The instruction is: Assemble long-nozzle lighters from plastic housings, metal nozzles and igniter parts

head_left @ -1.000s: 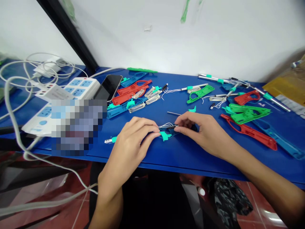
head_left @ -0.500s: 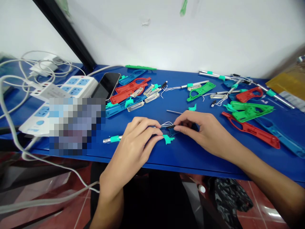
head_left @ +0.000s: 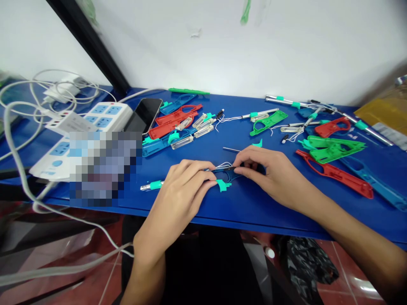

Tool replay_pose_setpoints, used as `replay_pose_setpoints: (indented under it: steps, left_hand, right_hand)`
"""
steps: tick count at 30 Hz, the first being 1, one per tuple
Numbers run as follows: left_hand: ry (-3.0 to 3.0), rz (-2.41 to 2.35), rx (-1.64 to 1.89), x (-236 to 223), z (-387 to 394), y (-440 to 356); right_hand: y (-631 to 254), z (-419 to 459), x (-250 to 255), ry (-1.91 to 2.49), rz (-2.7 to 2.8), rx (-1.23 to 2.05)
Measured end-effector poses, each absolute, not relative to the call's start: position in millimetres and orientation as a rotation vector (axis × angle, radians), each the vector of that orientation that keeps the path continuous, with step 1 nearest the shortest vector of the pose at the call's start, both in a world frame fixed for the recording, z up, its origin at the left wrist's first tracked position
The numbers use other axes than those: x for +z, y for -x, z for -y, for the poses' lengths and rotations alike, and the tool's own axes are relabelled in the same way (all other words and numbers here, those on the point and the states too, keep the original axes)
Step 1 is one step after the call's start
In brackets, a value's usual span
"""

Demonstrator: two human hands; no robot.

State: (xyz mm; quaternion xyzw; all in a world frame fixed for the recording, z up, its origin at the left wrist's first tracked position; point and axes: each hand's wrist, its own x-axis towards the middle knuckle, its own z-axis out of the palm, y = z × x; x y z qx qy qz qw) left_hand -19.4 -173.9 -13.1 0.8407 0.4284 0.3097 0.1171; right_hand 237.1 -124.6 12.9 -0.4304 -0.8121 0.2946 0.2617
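My right hand (head_left: 269, 169) pinches a small black part (head_left: 229, 168) between thumb and forefinger, with thin white wires (head_left: 225, 164) looping beside it. A thin metal rod (head_left: 231, 149) sticks out from behind its curled fingers; the rod's other end is hidden. My left hand (head_left: 184, 186) is closed, thumb and fingertips together at the left of the wires; what they grip is covered. Below the black part shows a blue plastic shell (head_left: 233, 176). A teal plastic piece (head_left: 224, 185) lies by my left thumb. A metal tube with teal tape (head_left: 151, 185) emerges left of my left hand.
Red shells (head_left: 337, 173), green shells (head_left: 337, 148) and metal tubes (head_left: 286, 101) lie at the right. More shells and clear parts (head_left: 203, 127) are at the back. Power strips (head_left: 104, 114), phone (head_left: 146, 114) and loose cables (head_left: 22, 169) crowd the left; a taped box (head_left: 381, 106) stands far right.
The black part has shifted slightly right and is more covered by my right fingers. More of the blue shell shows. Both hands otherwise keep nearly the same pose; the view has shifted slightly.
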Motion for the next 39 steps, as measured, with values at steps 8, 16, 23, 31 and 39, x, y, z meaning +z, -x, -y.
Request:
replay_pose_setpoints:
  steps: [8, 16, 23, 31, 39]
  left_hand:
    - [-2.447, -1.232, 0.904, -13, 173, 20]
    - [-2.431, -1.192, 0.882, -14, 176, 24]
    - [-2.363, -1.115, 0.900, -19, 177, 28]
    - [-2.318, -1.091, 0.887, -16, 176, 28]
    - [-2.307, -1.121, 0.856, -18, 177, 28]
  right_hand:
    - [-236, 123, 12, 1.231, 2.188, 0.735]
    - [-243, 115, 18, 1.213, 2.289, 0.720]
    - [-247, 107, 21, 1.157, 2.425, 0.642]
    - [-247, 94, 27, 1.043, 2.504, 0.424]
    - [-229, 68, 30, 0.917, 2.642, 0.534]
